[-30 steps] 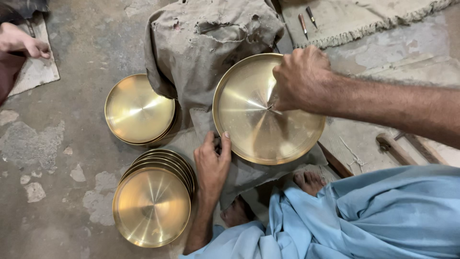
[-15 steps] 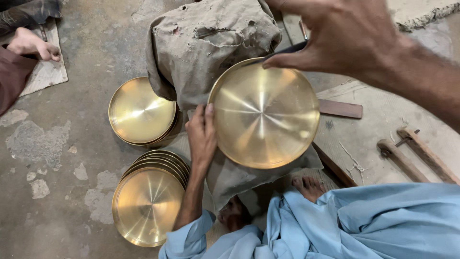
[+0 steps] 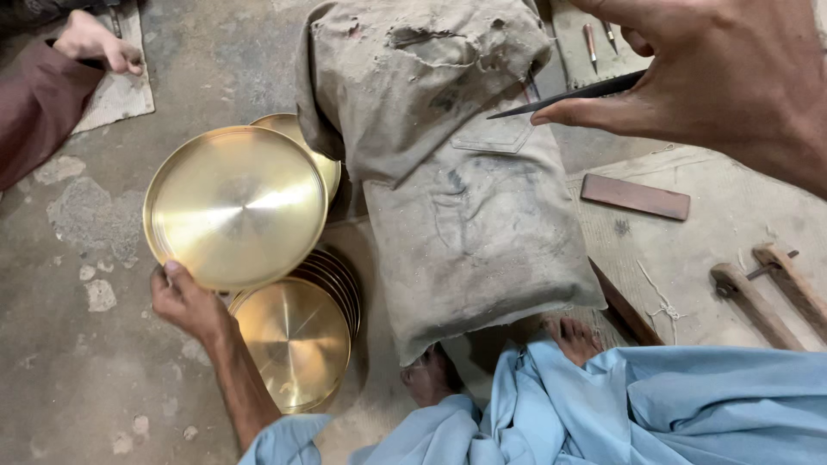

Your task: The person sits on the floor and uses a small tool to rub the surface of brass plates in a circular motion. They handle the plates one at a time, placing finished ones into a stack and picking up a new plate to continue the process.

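My left hand (image 3: 185,301) is closed on the lower rim of a round, shallow, polished brass plate (image 3: 234,205), thumb over the lip and fingers hidden behind, so the plate stands tilted with its shiny hollow facing me. It hangs to the left of the dirty grey cloth sack (image 3: 448,172) that lies across the middle of the floor in front of my bare feet, and it sits above a stack of matching brass plates (image 3: 297,340) resting beside the sack's lower left corner. A second brass pile (image 3: 320,155) peeks out behind the held plate, pressed against the sack's left edge. My right hand (image 3: 715,73), up beyond the sack's upper right corner, pinches a thin dark metal scraper (image 3: 564,93) between thumb and fingers, the other fingers spread loosely, the pointed tip aimed at the sack. A flat reddish-brown block (image 3: 636,196) and two wooden handles (image 3: 767,293) lie to the right of the sack, and another person's hand (image 3: 95,39) rests well off to its upper left. I judge the grip is thin: one edge only, so the slick plate could swing or slip and clang onto the stack, denting a rim. The scraper's point, held so lightly, could also score the polished face if the two meet.
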